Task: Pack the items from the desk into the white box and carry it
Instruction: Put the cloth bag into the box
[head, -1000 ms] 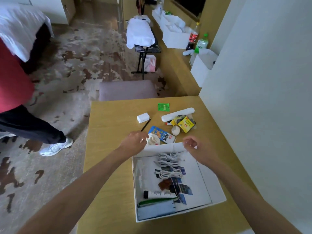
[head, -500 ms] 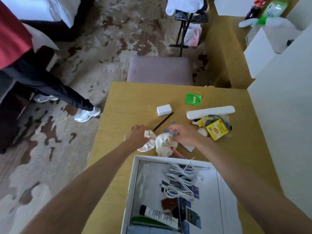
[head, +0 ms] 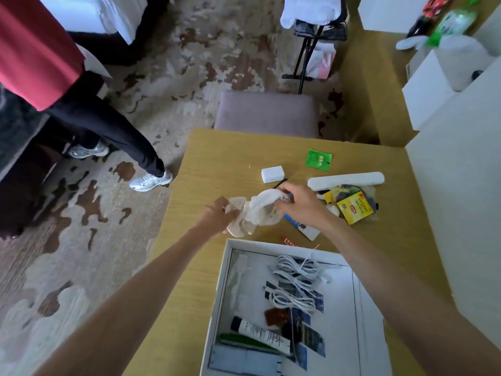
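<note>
The white box (head: 217, 308) stands open on the desk's near side, holding coiled white cables (head: 295, 280), a tube, cards and a green item. Just beyond its far rim both hands hold a crumpled clear bag with white cloth (head: 254, 213) above the desk. My left hand (head: 217, 217) grips its left end and my right hand (head: 299, 204) grips its right end. Loose on the desk lie a small white block (head: 272, 174), a green packet (head: 318, 158), a long white case (head: 347, 180), a yellow tea packet (head: 355, 207) and a blue-printed card (head: 303, 227).
A padded chair (head: 268, 112) stands at the desk's far edge. A white wall (head: 461, 199) borders the desk on the right. A person in a red top and dark trousers (head: 89, 115) stands on the carpet to the left. White boxes and bottles sit on the back counter.
The view has tilted down and closed in. Both hands moved from the box's far rim to the crumpled bag and lifted it off the desk.
</note>
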